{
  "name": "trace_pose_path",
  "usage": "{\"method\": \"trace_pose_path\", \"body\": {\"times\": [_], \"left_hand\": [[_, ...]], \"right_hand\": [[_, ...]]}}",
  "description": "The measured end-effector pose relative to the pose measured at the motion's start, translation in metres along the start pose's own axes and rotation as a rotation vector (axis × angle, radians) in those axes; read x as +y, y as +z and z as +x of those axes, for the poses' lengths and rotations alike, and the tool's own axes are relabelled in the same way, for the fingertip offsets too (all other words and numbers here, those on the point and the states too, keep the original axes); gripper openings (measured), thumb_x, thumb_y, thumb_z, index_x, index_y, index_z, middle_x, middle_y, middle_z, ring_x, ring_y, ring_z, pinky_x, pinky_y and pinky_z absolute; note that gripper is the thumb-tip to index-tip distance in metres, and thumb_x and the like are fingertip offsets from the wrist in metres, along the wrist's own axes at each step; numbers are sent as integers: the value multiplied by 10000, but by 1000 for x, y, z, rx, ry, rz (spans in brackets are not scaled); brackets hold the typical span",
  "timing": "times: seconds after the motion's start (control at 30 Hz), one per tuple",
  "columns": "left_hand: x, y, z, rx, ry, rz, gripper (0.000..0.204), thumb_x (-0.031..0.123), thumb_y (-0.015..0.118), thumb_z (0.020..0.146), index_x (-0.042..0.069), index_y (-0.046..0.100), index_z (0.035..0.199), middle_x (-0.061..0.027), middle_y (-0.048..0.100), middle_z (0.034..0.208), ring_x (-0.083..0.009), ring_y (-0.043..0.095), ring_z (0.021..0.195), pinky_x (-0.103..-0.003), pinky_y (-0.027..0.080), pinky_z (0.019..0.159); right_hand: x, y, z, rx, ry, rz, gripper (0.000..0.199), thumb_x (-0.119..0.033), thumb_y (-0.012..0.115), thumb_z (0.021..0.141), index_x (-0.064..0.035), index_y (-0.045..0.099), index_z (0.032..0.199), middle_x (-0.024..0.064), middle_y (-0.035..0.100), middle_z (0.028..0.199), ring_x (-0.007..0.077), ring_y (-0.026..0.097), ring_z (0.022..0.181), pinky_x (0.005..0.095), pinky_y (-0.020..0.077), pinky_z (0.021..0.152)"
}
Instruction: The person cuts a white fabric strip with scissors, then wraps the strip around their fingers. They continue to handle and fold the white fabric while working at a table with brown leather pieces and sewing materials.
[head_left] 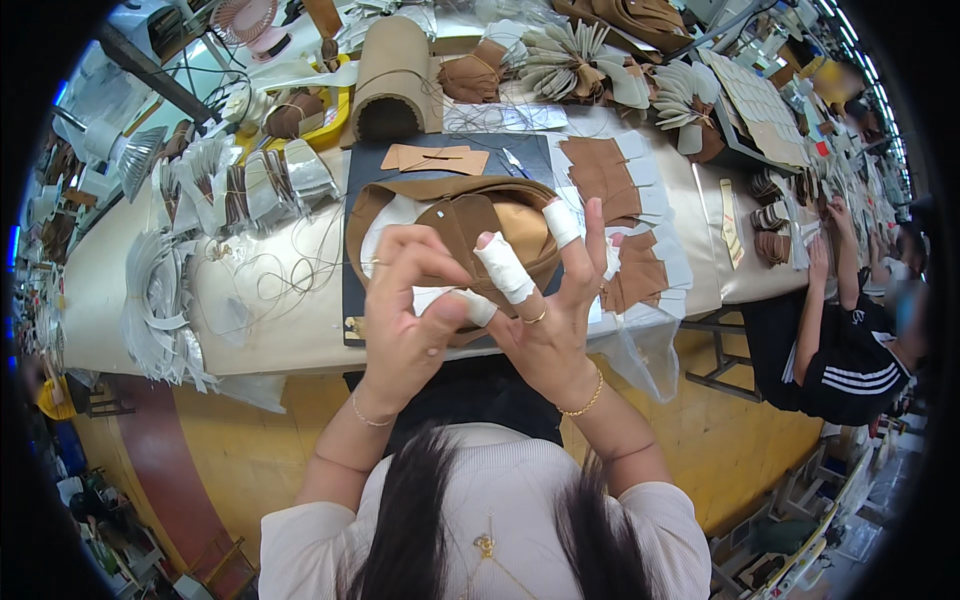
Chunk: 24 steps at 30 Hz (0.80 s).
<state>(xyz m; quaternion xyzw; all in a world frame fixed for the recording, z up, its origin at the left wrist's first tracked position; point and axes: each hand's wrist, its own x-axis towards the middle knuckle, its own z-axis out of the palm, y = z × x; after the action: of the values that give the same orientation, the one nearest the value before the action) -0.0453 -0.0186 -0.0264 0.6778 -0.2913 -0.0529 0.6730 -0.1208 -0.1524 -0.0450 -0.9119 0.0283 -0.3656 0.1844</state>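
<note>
My right hand [555, 320] has its fingers spread and bent upward, with white tape [508, 268] wrapped round several of them. The fingers of my left hand [405, 310] curl in and pinch at the white tape on my right thumb. Part of that contact is hidden behind my left thumb. Just beyond both hands lies a brown leather bag piece [450, 215], curved into a ring, with tan and white surfaces inside it. It rests on a dark cutting board [375, 158]. Neither hand grips the bag piece.
Tan leather strips [435, 158] and a slim pen-like tool [515, 162] lie on the board. Brown panels with white backing [605, 180] are stacked at right, bundled strips [205, 190] at left. Loose thread [290, 275] trails beside the board. A co-worker in black [830, 345] sits at right.
</note>
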Motion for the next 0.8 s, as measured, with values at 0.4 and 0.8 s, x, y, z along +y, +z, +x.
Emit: {"method": "trace_pose_path", "body": {"times": [0.4,0.8], "left_hand": [[18,19,4,-142,-141,-144,166,158,676,863,6,624,821,-70,531,904,-150,508,849,-272,416,766],[18,51,-3,-250,-68,-76,53,48,710,791,18,672,811,-65,588,861,-148,578,774,-258,454,694]], "right_hand": [[15,-11,-12,50,-48,-79,634,-233,812,712,-282,545,1286,149,284,1414,466,214,1365,627,164,1074],[37,-56,-21,2,360,349,748,-219,821,680,-172,493,1351,177,305,1424,412,268,1344,539,242,1069]]}}
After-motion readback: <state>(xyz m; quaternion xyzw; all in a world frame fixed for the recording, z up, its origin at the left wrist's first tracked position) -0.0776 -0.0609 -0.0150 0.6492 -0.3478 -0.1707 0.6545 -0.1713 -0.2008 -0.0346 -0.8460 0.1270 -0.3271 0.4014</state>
